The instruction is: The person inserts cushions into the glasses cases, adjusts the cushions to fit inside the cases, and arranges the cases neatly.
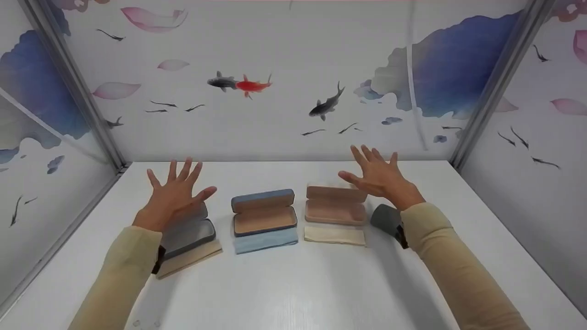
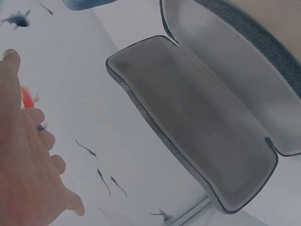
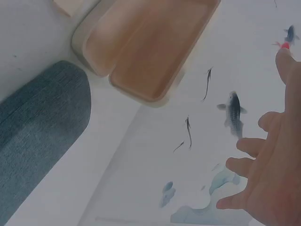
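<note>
Fingers spread, my left hand (image 1: 168,199) hovers over an open grey glasses case (image 1: 190,236), hiding part of its lid; the case's bare lining shows in the left wrist view. My right hand (image 1: 379,178), also spread and holding nothing, is above the back right corner of an open pink glasses case (image 1: 335,211). Between the hands lies an open blue glasses case (image 1: 265,220). A closed dark grey glasses case (image 3: 47,122) sits below my right wrist, partly covered by the sleeve in the head view.
Folded cloths lie before the open cases: a beige cloth (image 1: 192,258) at left, a blue cloth (image 1: 266,241) in the middle, a cream cloth (image 1: 335,235) at right. Printed panels (image 1: 275,133) wall the white table (image 1: 293,288) at the back and both sides.
</note>
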`<state>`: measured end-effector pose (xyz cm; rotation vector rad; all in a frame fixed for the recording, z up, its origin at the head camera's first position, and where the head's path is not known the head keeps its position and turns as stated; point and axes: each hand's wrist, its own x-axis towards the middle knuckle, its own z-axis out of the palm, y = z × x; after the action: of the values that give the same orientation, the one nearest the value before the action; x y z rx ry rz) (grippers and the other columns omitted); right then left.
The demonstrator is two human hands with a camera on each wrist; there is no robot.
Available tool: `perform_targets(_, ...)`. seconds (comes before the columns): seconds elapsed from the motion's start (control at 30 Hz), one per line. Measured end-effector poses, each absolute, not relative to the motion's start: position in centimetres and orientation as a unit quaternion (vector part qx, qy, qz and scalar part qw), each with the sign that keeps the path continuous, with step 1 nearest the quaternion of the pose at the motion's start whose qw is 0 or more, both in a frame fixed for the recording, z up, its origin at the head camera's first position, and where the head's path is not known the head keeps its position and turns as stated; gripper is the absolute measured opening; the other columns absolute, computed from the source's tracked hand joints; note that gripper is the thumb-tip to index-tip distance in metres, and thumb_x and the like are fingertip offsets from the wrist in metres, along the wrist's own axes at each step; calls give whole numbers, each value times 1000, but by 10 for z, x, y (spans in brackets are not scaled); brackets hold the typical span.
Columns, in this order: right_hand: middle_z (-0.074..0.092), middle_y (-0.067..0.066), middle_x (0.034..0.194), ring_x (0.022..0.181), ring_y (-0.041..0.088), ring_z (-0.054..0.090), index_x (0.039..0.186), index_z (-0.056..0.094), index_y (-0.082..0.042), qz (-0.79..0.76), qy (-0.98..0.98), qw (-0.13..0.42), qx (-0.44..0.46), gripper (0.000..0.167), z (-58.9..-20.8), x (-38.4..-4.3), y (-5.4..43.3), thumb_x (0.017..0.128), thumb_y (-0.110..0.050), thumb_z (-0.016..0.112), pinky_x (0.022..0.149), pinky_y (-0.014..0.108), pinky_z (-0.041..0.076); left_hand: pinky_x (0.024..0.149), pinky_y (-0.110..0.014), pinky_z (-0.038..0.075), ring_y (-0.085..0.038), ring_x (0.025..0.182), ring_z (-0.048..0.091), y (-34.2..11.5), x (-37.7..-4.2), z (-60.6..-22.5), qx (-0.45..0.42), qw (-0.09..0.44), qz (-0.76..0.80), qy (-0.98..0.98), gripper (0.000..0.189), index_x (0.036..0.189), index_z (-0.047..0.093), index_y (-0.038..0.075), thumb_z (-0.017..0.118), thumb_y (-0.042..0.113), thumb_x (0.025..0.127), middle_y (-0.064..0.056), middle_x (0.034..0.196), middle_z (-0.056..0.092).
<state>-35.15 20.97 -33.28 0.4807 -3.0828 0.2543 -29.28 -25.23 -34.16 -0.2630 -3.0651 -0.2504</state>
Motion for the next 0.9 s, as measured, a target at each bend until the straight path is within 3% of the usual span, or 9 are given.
perform_targets(0.4,20,17,167,154,38,21,162,15,-14,140,-971,42,188,82,-336,-333,171,101,-64,38,120,71,4,112,-79,-8,-53,152,5,-248,-257,-345,-69,54,-129,-988,88,161,16,9,35,69,99,-23,167,6)
perform_targets(0.57,30,18,163,150,39,30,160,24,-11,209,-954,57,210,74,-338,-325,149,103,-55,43,122,66,16,114,-77,-1,-53,151,10,-250,-239,-349,-58,52,-175,-981,84,160,20,8,37,65,101,-24,167,11)
perform_targets(0.73,41,18,157,144,39,42,156,35,-9,314,-920,52,229,63,-343,-317,130,106,-46,45,117,61,32,117,-73,14,-50,150,19,-257,-224,-348,-50,50,-244,-967,78,160,22,8,39,59,103,-24,166,15)
perform_targets(0.9,52,13,148,135,31,53,148,48,-8,432,-872,36,226,53,-349,-307,105,105,-39,49,111,50,45,117,-68,23,-48,148,26,-267,-212,-349,-44,46,-325,-943,72,157,29,5,39,54,105,-26,162,28)
